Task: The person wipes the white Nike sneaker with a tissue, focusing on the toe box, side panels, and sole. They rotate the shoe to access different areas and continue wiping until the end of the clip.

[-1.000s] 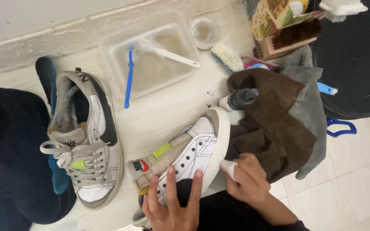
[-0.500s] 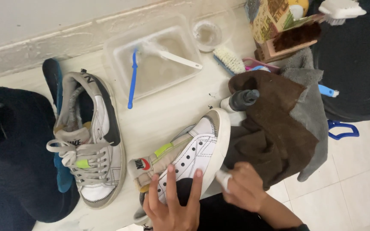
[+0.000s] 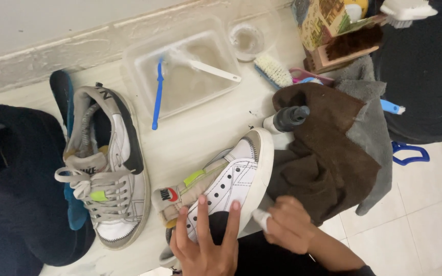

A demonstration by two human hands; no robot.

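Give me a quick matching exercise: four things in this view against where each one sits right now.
Things:
1. blue toothbrush
2. unlaced white sneaker
3. laced grey sneaker
4. brown cloth

Places:
A. lying on the floor to the left, untouched
B. under the left hand
C. propped on the clear tub's rim
D. heaped just beyond the right hand

Pairs: 1-C, 2-B, 3-A, 4-D

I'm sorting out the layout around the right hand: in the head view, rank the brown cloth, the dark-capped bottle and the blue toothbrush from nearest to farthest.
From the right hand:
1. Brown cloth, just above it, about touching.
2. Dark-capped bottle, farther up, by the shoe's toe.
3. Blue toothbrush, far upper left, on the clear tray.
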